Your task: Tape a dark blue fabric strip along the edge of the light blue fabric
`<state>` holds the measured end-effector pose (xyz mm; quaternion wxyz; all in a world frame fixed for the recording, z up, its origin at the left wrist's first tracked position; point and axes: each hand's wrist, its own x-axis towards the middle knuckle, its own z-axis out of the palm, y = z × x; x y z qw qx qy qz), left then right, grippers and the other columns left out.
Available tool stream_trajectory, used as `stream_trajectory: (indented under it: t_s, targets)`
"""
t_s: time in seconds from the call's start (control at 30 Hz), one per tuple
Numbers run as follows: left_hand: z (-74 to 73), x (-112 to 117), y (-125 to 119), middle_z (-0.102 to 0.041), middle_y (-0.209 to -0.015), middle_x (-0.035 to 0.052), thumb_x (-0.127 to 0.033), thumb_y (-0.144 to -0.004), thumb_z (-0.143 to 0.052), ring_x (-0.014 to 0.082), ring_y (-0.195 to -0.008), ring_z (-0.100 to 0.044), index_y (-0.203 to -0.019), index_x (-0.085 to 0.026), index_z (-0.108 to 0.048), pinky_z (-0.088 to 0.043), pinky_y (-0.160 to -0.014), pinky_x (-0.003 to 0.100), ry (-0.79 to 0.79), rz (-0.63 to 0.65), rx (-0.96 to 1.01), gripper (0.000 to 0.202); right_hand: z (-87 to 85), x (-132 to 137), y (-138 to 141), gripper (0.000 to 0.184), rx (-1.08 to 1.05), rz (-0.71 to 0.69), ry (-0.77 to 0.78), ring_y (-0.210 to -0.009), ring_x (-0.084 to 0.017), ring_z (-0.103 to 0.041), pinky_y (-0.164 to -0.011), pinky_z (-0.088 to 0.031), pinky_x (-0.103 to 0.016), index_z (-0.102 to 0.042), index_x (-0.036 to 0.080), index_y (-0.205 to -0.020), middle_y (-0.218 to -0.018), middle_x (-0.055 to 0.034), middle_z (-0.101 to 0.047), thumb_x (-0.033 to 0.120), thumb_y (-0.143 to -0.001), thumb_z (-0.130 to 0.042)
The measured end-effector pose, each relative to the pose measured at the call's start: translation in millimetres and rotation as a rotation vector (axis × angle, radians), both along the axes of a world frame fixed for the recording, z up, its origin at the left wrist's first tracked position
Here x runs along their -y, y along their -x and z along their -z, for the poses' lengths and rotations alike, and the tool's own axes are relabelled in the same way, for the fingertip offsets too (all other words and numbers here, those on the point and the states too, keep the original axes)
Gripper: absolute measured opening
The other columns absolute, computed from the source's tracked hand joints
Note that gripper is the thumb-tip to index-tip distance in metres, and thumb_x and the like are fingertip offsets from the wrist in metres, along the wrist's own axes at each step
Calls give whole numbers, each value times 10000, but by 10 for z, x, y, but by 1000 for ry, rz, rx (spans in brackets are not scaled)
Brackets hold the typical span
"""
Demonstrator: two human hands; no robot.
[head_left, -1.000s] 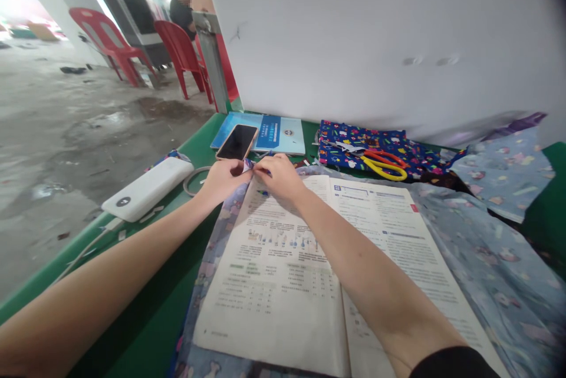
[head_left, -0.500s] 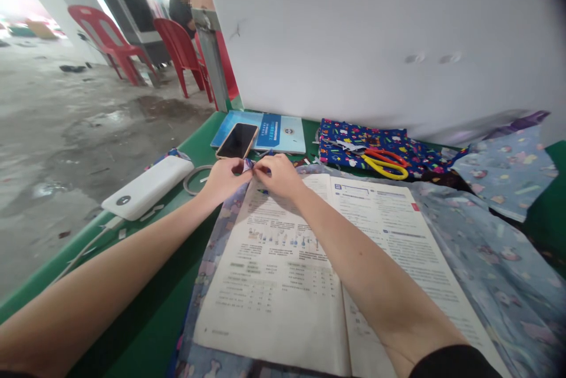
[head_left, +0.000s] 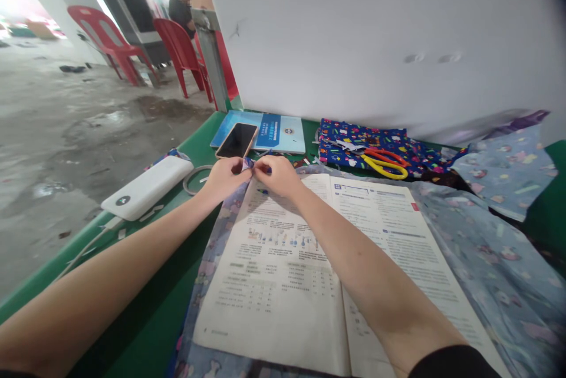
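Note:
An open book (head_left: 274, 319) with printed pages lies on grey-blue patterned fabric (head_left: 481, 248), and a strip of that fabric shows along its left edge. At the book's upper left corner my left hand (head_left: 227, 176) pinches the fabric's edge between thumb and fingers. My right hand (head_left: 278, 174) is closed right beside it, its fingertips pinching at the same corner. The two hands almost touch. Exactly what lies between the right fingertips is hidden. Just beyond them is a phone (head_left: 237, 140), resting partly on a blue booklet (head_left: 283, 132).
A white power bank (head_left: 148, 187) with a cable lies on the green table (head_left: 145, 307) at left. Scissors (head_left: 384, 164) with yellow and orange handles rest on dark blue patterned fabric (head_left: 349, 130). Behind stands a white panel (head_left: 354, 24). Red chairs (head_left: 177, 51) and a seated person are further off.
Almost nothing differs. Both hands stay at the book's upper left corner, with only a very slight shift of the right fingers.

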<state>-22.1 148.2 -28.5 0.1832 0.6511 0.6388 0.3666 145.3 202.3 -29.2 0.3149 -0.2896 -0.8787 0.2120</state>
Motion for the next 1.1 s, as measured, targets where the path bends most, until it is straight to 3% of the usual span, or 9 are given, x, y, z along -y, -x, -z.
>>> stream_trajectory:
  t_s: [0.6,0.9,1.1]
  targets:
    - [19,-11,17,-603,-620,-5,-342,-729,-569,144,-594,-517,-704,-156,-626,-349,-557,255,10,-11,-3,196,-25,18,-9,122,-22,19,47,-733,-136,-564,-699,-391,-251,-662,155,-803,-805,-29,-668,206,-830,-554]
    - [54,-11,36,-662,-714,17,-389,-755,-588,154,-634,-550,-874,-131,-697,-383,-590,255,7,-36,41,305,0,6,-20,146,-62,18,85,-774,-141,-604,-721,-418,-248,-701,163,-841,-846,-33,-699,226,-848,-570]
    - [38,13,36,-677,-715,17,-413,-747,-613,165,-658,-564,-872,-138,-723,-387,-601,256,23,-43,62,321,8,4,-24,141,-67,30,79,-770,-141,-613,-720,-424,-250,-721,171,-838,-839,-28,-705,223,-834,-590]
